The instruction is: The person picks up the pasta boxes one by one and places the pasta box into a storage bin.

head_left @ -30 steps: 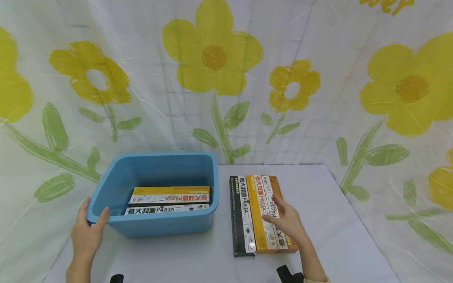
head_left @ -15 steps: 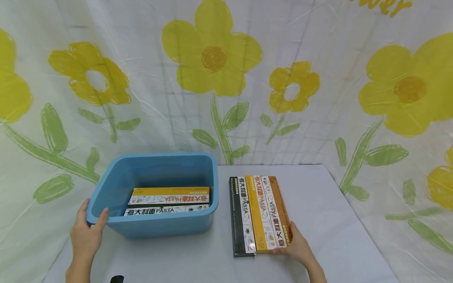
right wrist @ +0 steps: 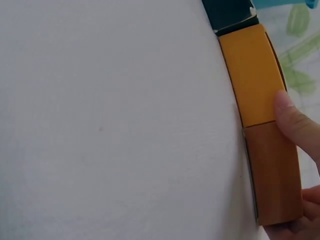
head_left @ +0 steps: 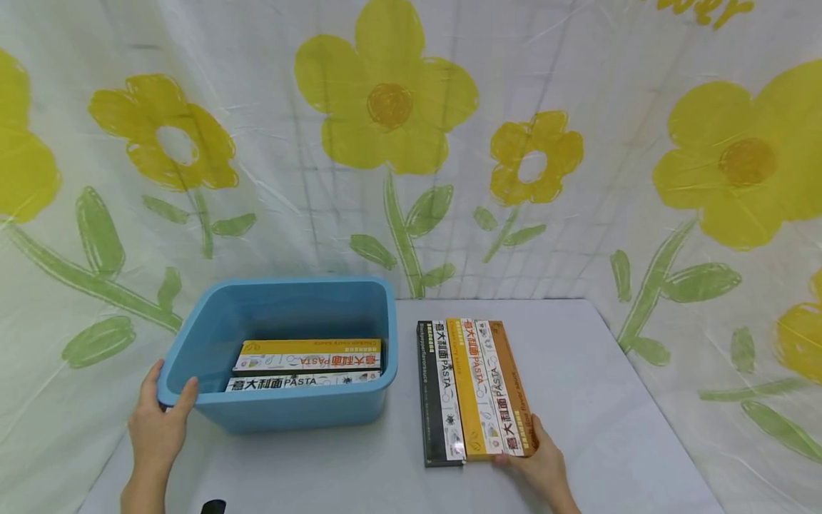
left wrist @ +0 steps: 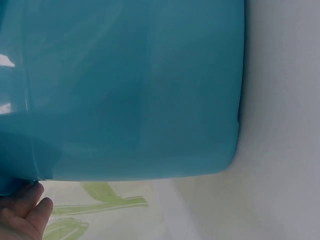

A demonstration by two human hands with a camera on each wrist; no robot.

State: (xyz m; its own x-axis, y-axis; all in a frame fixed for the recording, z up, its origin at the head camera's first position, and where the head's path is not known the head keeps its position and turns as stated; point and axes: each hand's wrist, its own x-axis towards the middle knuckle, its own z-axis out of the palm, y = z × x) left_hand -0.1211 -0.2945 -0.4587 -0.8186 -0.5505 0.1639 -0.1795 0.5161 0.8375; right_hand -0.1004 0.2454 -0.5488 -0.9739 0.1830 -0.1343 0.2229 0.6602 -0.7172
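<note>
R hand (head_left: 539,460) on brown box (head_left: 506,385), L hand (head_left: 157,432) on blue tub (head_left: 295,412)

Clock dirs per head view. Brown box lies on table (head_left: 600,400) at approx. 5 o'clock, R-most of 3 side by side: yellow box (head_left: 470,389) touching it at its 9, then black box (head_left: 438,392). R hand grips brown box's 5 o'clock corner: thumb at near end by the seam w/ yellow box, other fingers curled round the outer side, tips mostly hidden.

Tub sits at 8 o'clock. L hand holds its 8 o'clock corner, fingers part-bent, thumb over rim; tips under the rim only partly seen in L wrist view. Inside: yellow-and-white pack (head_left: 308,355), w/ white pack (head_left: 304,380) at its 6, lower part hidden behind near wall. Tub floor n/v.

Dark obj. (head_left: 213,507) at 7 o'clock cut off by frame edge, can't ID. Yellow lettering (head_left: 703,10) on flowered curtain (head_left: 270,86), approx. 1 o'clock, also cut off.
</note>
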